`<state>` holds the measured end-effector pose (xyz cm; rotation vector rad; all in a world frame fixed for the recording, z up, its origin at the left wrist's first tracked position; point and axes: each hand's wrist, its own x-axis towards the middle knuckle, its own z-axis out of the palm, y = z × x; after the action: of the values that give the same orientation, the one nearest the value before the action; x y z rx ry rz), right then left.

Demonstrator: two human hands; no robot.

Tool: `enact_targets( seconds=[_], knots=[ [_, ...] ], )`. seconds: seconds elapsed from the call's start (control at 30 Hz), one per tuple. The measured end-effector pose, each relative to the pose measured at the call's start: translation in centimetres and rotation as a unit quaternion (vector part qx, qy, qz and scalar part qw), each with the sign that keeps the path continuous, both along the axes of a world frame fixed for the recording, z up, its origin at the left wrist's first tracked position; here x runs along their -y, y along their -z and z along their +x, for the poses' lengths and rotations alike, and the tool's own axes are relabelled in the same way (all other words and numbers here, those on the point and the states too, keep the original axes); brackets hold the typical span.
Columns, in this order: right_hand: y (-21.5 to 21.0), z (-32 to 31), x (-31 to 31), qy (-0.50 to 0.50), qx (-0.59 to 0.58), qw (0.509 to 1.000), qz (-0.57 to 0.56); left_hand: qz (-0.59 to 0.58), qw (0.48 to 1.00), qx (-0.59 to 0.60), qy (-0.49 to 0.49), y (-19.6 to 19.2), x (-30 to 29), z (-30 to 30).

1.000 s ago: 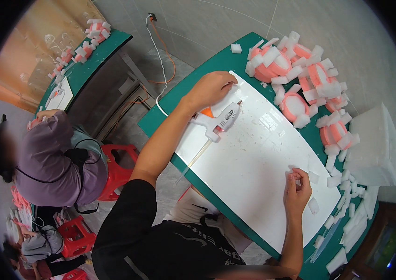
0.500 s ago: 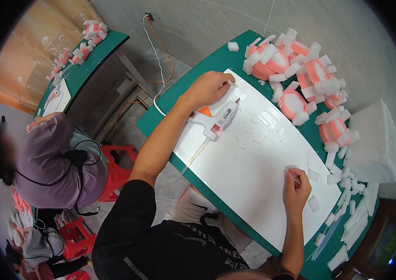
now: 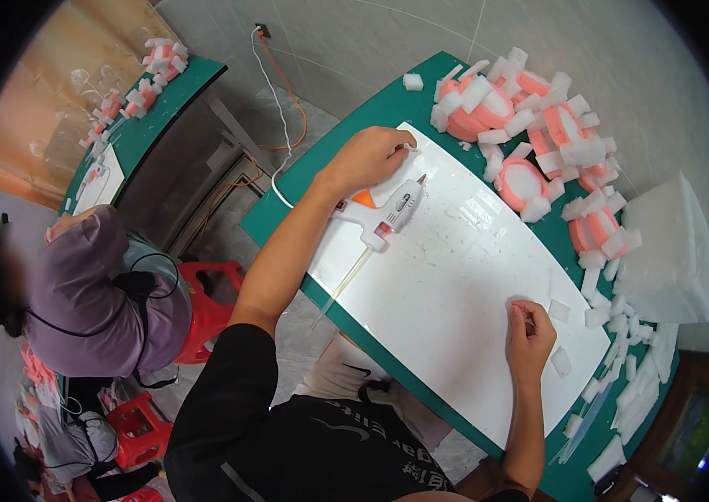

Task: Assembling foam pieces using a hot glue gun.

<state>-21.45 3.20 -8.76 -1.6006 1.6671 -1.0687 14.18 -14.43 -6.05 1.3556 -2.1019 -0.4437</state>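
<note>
My left hand (image 3: 367,159) rests by the far left corner of a white board (image 3: 446,301), its fingers curled inward. Whether anything small sits at those fingertips is hidden. Just below that hand, a white hot glue gun (image 3: 384,216) with an orange trigger lies on the board, nozzle pointing away. A clear glue stick (image 3: 350,278) sticks out of its rear toward the near edge. On the board's right side lies my right hand (image 3: 530,341), loosely closed, with nothing visible in it. Two small white foam pieces (image 3: 560,361) lie beside it.
Pink rings with white foam blocks (image 3: 523,186) pile up along the green table's (image 3: 288,219) far right side. A large white foam block (image 3: 664,251) stands behind loose foam offcuts (image 3: 637,393). At left, a person in purple (image 3: 108,293) sits at another table; red stools (image 3: 212,293) stand nearby.
The whole view has shifted very slightly. Both hands and the glue gun keep their places on the board.
</note>
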Motion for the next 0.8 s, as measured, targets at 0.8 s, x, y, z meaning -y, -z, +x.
enact_targets(
  seconds=[0.8],
  knots=[
    [-0.5, 0.9, -0.3, -0.026, -0.004, 1.000, 0.011, -0.026, 1.000, -0.009, 0.001, 0.3, -0.5, 1.1]
  ],
)
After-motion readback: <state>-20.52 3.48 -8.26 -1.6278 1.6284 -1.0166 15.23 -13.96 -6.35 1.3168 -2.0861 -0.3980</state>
